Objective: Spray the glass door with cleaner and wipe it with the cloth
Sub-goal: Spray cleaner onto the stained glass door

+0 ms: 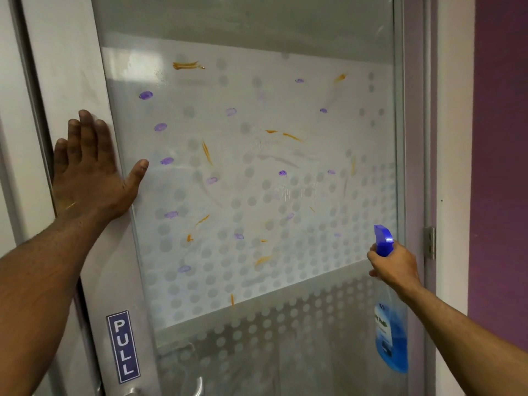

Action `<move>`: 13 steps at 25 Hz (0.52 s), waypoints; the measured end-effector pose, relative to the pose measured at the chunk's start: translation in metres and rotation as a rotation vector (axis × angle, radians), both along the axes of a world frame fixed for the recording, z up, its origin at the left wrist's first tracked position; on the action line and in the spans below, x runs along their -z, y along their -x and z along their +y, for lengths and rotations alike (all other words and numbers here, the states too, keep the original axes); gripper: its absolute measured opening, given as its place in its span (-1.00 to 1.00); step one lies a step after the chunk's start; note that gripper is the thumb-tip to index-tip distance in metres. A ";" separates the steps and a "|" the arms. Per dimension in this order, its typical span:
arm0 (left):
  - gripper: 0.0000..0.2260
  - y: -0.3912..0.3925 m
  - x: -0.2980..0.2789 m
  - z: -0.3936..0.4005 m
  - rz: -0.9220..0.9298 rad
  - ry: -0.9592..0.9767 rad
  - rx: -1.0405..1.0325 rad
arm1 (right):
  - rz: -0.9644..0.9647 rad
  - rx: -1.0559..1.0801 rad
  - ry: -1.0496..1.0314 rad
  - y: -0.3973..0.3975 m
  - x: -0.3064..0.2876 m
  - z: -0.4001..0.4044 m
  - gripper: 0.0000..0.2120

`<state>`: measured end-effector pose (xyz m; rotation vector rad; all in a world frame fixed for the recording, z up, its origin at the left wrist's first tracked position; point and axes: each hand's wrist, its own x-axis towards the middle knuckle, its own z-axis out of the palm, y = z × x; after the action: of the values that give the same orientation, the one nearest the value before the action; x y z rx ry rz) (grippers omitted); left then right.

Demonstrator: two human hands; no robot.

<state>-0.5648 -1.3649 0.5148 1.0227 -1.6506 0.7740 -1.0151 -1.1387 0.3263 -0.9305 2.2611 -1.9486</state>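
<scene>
The glass door (257,181) fills the view, its frosted dotted panel marked with several purple smudges and orange streaks. Some wet droplets show near the panel's middle. My left hand (88,172) lies flat, fingers spread, on the door's white left frame, thumb over the glass edge. My right hand (394,267) grips the neck of a spray bottle (391,338) with blue liquid and a blue trigger head, held at the lower right with its nozzle toward the glass. No cloth is in view.
A blue PULL sign (123,347) sits on the door's left stile above a metal handle (197,387). A hinge (429,242) and the door frame stand at the right, with a purple wall (500,167) beyond.
</scene>
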 end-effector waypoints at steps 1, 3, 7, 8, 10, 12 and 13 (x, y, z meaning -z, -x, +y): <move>-0.16 -0.001 0.000 0.002 -0.004 -0.014 -0.001 | 0.010 -0.017 -0.003 -0.006 0.005 0.003 -0.80; -0.14 -0.004 -0.001 0.007 -0.032 -0.053 -0.005 | 0.052 -0.051 -0.014 -0.023 0.012 0.005 -0.71; -0.14 -0.007 0.013 0.022 -0.070 -0.157 0.008 | 0.112 -0.125 0.009 -0.073 0.014 0.013 -0.63; -0.15 -0.006 0.026 0.029 -0.055 -0.160 0.030 | 0.113 -0.152 0.031 -0.087 0.014 0.015 -0.63; -0.17 0.002 0.063 0.044 -0.019 -0.152 0.103 | 0.136 -0.207 0.070 -0.115 0.012 0.018 -0.63; -0.18 0.012 0.119 0.066 -0.007 -0.191 0.174 | 0.156 -0.274 0.087 -0.148 0.012 0.022 -0.61; -0.18 0.016 0.150 0.077 -0.006 -0.227 0.208 | 0.158 -0.306 0.099 -0.163 0.014 0.022 -0.60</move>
<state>-0.5812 -1.2878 0.3646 0.9839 -1.8469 0.4597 -0.8516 -1.1167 0.3124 -1.3937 1.9600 -1.9242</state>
